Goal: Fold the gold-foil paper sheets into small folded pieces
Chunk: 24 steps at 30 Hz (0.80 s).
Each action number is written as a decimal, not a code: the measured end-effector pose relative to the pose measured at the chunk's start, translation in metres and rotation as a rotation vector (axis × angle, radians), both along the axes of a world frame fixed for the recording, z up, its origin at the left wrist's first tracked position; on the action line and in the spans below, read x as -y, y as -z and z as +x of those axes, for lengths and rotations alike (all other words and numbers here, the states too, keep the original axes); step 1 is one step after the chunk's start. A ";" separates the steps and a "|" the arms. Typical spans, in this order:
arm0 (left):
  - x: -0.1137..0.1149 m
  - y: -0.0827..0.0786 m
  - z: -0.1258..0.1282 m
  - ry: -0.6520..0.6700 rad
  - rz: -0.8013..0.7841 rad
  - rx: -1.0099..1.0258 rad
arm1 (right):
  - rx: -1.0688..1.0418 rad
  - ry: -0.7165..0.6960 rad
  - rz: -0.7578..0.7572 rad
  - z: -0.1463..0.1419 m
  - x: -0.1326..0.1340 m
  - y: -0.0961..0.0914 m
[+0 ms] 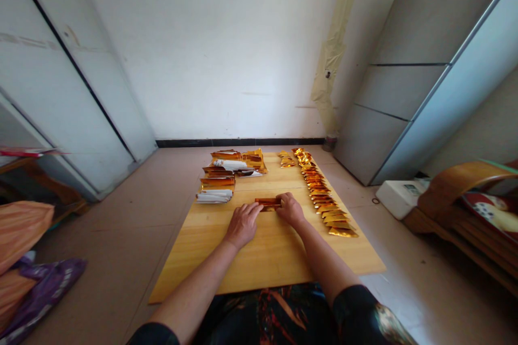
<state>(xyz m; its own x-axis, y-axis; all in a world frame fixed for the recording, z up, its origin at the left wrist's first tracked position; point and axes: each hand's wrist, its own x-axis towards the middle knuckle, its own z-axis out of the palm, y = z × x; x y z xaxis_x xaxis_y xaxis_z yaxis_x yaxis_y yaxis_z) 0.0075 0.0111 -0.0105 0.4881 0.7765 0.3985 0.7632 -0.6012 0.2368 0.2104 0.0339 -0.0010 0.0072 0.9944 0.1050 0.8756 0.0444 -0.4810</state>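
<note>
A shiny gold-orange foil piece (267, 202), folded into a narrow strip, lies across the middle of a wooden board (267, 253). My left hand (244, 222) rests flat at its left end, fingers stretched out and fingertips on the foil. At the opposite end, my right hand (290, 208) has its fingers curled and closed on the foil. Along the board's right side runs an overlapping row of folded gold foil pieces (324, 195). Stacks of gold foil sheets (217, 184) and white-backed sheets (214, 196) sit at the back left.
A few small gold foil pieces (287, 159) lie at the back of the board. Behind it stands a white wall (234, 64). A grey refrigerator (388, 108), a white box (399, 198) and a wooden seat (457, 210) are on the right. Bags (44, 288) lie on the left.
</note>
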 end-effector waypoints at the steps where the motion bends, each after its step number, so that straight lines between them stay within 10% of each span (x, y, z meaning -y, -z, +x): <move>1: 0.000 0.000 0.000 -0.003 0.001 0.004 | -0.004 0.003 0.009 0.000 0.001 0.000; 24: -0.005 0.007 -0.001 0.080 0.058 0.047 | -0.097 0.018 0.036 -0.004 0.012 -0.001</move>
<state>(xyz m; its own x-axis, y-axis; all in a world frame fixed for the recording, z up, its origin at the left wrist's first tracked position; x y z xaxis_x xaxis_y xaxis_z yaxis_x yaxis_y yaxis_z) 0.0065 0.0159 -0.0173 0.5276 0.7107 0.4653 0.7010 -0.6736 0.2341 0.2063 0.0218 -0.0001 0.0371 0.9897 0.1384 0.8258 0.0476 -0.5620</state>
